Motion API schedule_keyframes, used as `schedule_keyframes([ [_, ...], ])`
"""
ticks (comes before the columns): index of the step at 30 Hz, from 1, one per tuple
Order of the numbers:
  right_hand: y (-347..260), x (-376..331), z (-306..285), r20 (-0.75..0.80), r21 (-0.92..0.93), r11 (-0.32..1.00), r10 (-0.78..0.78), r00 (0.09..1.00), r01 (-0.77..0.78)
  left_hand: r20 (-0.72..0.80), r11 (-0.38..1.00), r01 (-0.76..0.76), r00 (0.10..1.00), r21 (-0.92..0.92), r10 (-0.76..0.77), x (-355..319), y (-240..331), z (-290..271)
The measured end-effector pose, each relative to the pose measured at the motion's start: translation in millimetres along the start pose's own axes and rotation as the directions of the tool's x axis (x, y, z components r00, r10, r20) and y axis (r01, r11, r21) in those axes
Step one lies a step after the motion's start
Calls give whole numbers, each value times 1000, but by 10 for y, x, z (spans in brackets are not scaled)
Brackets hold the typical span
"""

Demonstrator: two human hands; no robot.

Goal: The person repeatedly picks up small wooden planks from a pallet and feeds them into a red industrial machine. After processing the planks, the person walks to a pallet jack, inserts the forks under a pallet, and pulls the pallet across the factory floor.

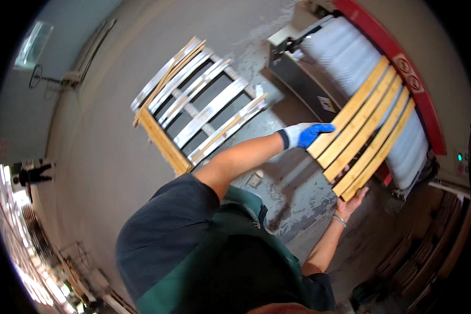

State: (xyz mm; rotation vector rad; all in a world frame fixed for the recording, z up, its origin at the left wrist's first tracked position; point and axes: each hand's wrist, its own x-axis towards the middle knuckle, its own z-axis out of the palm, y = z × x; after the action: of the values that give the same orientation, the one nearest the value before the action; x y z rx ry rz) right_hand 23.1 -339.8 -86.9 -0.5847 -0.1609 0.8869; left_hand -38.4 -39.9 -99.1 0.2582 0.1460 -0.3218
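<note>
Several narrow wooden boards [357, 121] lie side by side, their far ends over the ribbed grey rollers [340, 52] of a machine. My left hand [315, 135], in a blue and white glove, is closed on the left edge of the boards near their close end. My bare right hand [352, 203] grips the close end at the right from below. Some of its fingers show through a gap between two boards; the rest are hidden under the wood.
A whitish slatted pallet [214, 112] lies on the floor at the left, with thin strips and a yellowish board [165, 141] on it. The machine has a red guard [421, 83] and a dark side panel [298, 78]. Stacked boards [429, 251] stand at the lower right.
</note>
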Motion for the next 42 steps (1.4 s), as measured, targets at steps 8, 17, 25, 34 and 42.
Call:
schedule_keyframes([
  [8,255,47,-198,-497,-145,961,-277,823,235,76,982,-179,982,59,174,-898,-126,-938],
  [17,3794,-143,-1175,-712,-272,421,517,475,-865,-551,772,-627,610,104,569,-4650,-2236,-3217],
  [25,8272,526,-718,-263,-851,6,862,434,-526,-967,549,-836,137,5,216,-6512,-3834,-3740],
  [34,10458,624,-868,-270,-958,-205,883,383,-202,-995,618,-781,32,-86,-98,-6581,-4600,-3856],
  [42,9850,689,-544,-273,-888,-7,813,514,-460,-986,778,-620,38,105,163,-6700,-4458,-3971],
])
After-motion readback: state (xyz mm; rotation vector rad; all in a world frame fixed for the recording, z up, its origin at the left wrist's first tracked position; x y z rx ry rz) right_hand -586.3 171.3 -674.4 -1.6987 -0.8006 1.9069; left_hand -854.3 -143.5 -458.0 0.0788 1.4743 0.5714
